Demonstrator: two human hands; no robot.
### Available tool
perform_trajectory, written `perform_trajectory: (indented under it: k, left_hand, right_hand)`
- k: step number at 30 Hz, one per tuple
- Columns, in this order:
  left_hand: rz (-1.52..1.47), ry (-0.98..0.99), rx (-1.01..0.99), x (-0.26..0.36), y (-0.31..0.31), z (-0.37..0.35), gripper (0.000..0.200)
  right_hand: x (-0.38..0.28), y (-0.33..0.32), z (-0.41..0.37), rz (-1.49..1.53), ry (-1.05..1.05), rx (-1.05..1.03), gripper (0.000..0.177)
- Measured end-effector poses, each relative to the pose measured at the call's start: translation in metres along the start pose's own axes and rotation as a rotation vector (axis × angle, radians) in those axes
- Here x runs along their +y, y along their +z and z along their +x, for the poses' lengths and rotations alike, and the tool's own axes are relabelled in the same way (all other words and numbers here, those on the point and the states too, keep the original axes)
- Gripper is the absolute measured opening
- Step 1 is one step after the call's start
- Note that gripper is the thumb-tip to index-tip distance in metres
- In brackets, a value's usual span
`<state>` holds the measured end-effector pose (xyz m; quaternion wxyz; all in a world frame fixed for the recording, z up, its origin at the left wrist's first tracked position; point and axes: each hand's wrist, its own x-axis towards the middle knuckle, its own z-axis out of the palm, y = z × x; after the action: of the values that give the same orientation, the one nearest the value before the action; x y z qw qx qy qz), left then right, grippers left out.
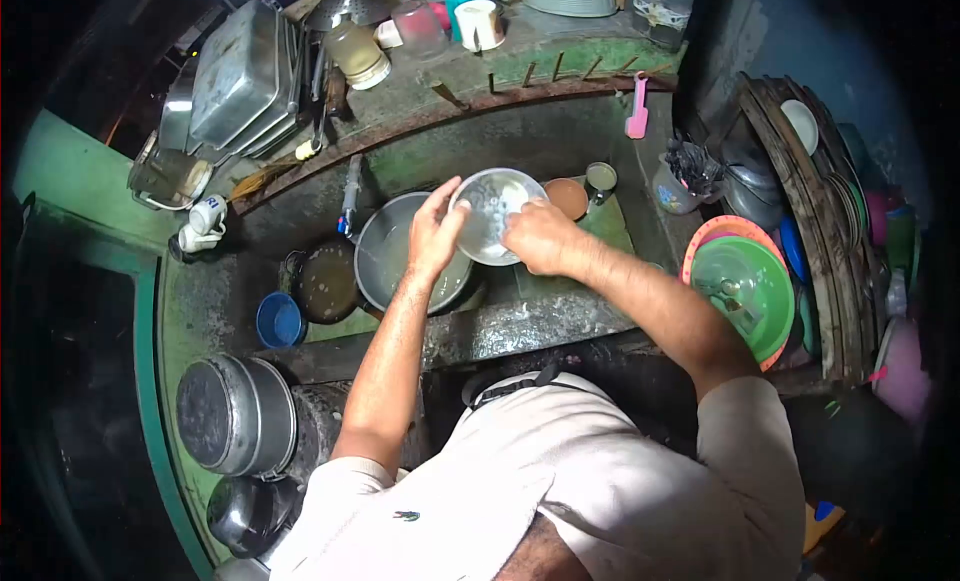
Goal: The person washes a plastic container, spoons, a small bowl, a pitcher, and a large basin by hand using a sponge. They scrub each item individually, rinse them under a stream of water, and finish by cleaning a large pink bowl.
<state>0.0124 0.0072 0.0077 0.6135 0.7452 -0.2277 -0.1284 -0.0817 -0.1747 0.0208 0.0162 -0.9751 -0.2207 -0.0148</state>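
Bowl (487, 221): lifted beside the big basin (371, 271), opening toward the person.
Left hand (437, 233): thumb and fingers pinch the bowl's edge.
Right hand (543, 239): fingers bent at the inside; I cannot tell if they pinch something.
Good way: hold the edge firmly, since it could slip.
Ledge (530, 324): shines wet, before the basin.
Room: green tub (778, 316) right of the basin, green wall (85, 171) far left.

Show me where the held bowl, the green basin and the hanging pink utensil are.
Held bowl (484, 223): head view, on its inside surface.
Green basin (774, 315): head view, on the right side of its inner wall.
Hanging pink utensil (637, 122): head view, on its wide lower end.
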Motion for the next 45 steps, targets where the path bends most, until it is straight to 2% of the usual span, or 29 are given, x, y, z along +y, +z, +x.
perform_trajectory:
  k: [1, 3, 4, 6, 8, 10, 11, 12, 14, 15, 18, 20, 21, 25, 26, 27, 28, 30, 31, 32, 33, 36, 37, 38, 40, 41, 42, 44, 45]
  left_hand:
    - [-0.003, 0.001, -0.008, -0.011, 0.003, 0.005, 0.047]
    - [0.346, 0.428, 0.053, -0.028, 0.011, 0.016, 0.035]
    - [0.169, 0.311, -0.126, -0.027, 0.015, 0.014, 0.035]
    - [-0.025, 0.224, -0.153, -0.038, 0.028, 0.017, 0.034]
    - [0.162, 0.231, -0.183, -0.067, 0.037, 0.029, 0.037]
    - [0.064, 0.199, -0.156, -0.064, 0.053, 0.025, 0.042]
    - [0.196, 0.147, -0.154, -0.064, 0.057, 0.025, 0.041]
    - [0.329, 0.095, -0.152, -0.063, 0.061, 0.024, 0.040]
    - [0.399, 0.232, -0.006, -0.071, 0.078, 0.026, 0.036]
    - [0.372, 0.242, 0.056, -0.068, 0.086, 0.028, 0.035]
    - [0.263, 0.153, 0.098, -0.066, 0.095, 0.028, 0.035]
    - [0.038, -0.028, 0.107, -0.060, 0.091, 0.027, 0.037]
    - [-0.045, -0.049, 0.212, -0.055, 0.091, 0.029, 0.038]
    - [-0.316, -0.129, 0.510, -0.051, 0.105, 0.043, 0.037]
    - [-0.425, -0.202, 0.590, -0.063, 0.111, 0.044, 0.037]
    - [-0.073, -0.239, 0.634, -0.048, 0.113, 0.034, 0.039]
    - [-0.066, -0.243, 0.617, -0.064, 0.116, 0.032, 0.039]
    - [-0.439, -0.132, 0.461, -0.107, 0.116, 0.034, 0.043]
    - [-0.469, -0.278, 0.388, -0.098, 0.110, 0.023, 0.046]
    - [-0.831, -0.330, 0.326, -0.089, 0.113, 0.010, 0.046]
    - [-0.817, -0.339, 0.315, -0.096, 0.112, 0.011, 0.046]
    - [-0.811, -0.500, 0.237, -0.069, 0.091, -0.003, 0.043]
    - [-0.830, -0.482, 0.222, -0.065, 0.087, -0.006, 0.041]
    - [-0.849, -0.467, 0.210, -0.064, 0.083, -0.009, 0.039]
    - [-0.894, -0.461, 0.313, -0.070, 0.081, -0.006, 0.033]
    - [-0.889, -0.445, 0.356, -0.070, 0.083, -0.007, 0.033]
    - [-0.883, -0.431, 0.398, -0.069, 0.086, -0.009, 0.033]
    - [-1.009, -0.446, 0.341, -0.075, 0.083, -0.012, 0.030]
    - [-0.979, -0.430, 0.383, -0.084, 0.085, -0.011, 0.030]
  right_hand:
    - [0.011, 0.002, 0.000, 0.233, -0.065, -0.039, 0.017]
    - [0.030, -0.006, -0.002, 0.655, -0.140, -0.129, 0.030]
    - [0.037, -0.019, -0.005, 0.837, -0.139, -0.185, 0.033]
    - [0.059, -0.018, -0.011, 0.924, 0.058, -0.161, 0.036]
    - [0.082, 0.018, -0.012, 1.274, 0.107, 0.106, 0.033]
    - [0.084, 0.031, -0.012, 1.426, 0.305, 0.377, 0.028]
    - [0.089, 0.047, -0.005, 1.142, 0.416, 0.611, 0.024]
    - [0.085, 0.050, -0.004, 1.132, 0.565, 0.720, 0.023]
    - [0.063, 0.060, -0.006, 0.830, 0.603, 0.969, 0.022]
    - [0.047, 0.066, -0.006, 0.607, 0.338, 1.105, 0.021]
    - [0.040, 0.077, -0.007, 0.621, 0.273, 1.074, 0.016]
    - [0.072, 0.071, -0.014, 1.140, 0.734, 0.725, 0.018]
    - [0.092, 0.099, -0.011, 1.390, 0.766, 0.825, 0.020]
    - [0.059, 0.100, 0.001, 1.102, 1.065, 1.226, 0.027]
    - [0.049, 0.106, 0.007, 0.841, 1.088, 1.303, 0.026]
    - [0.032, 0.097, 0.005, 0.672, 0.956, 1.251, 0.027]
    - [0.013, 0.085, 0.004, 0.508, 0.830, 1.193, 0.029]
    - [-0.015, 0.081, 0.018, 0.501, 0.712, 1.223, 0.031]
    - [-0.015, 0.072, 0.018, 0.556, 0.578, 1.164, 0.030]
    - [-0.011, 0.064, 0.017, 0.609, 0.445, 1.102, 0.029]
    - [0.000, 0.064, 0.019, 0.587, 0.325, 1.052, 0.026]
    - [0.032, 0.057, 0.019, 0.736, 0.333, 0.834, 0.017]
    - [0.051, 0.074, 0.025, 0.743, 0.298, 0.911, 0.015]
    - [0.064, 0.080, 0.021, 0.915, 0.436, 0.796, 0.014]
    - [0.071, 0.107, 0.017, 1.875, 0.654, 0.677, 0.013]
    - [0.070, 0.122, 0.012, 2.135, 0.635, 0.780, 0.013]
    - [0.066, 0.127, 0.007, 2.137, 0.644, 0.789, 0.013]
    - [0.059, 0.137, -0.004, 2.570, 0.772, 0.977, 0.013]
    - [0.052, 0.142, -0.007, 2.574, 0.785, 0.990, 0.013]
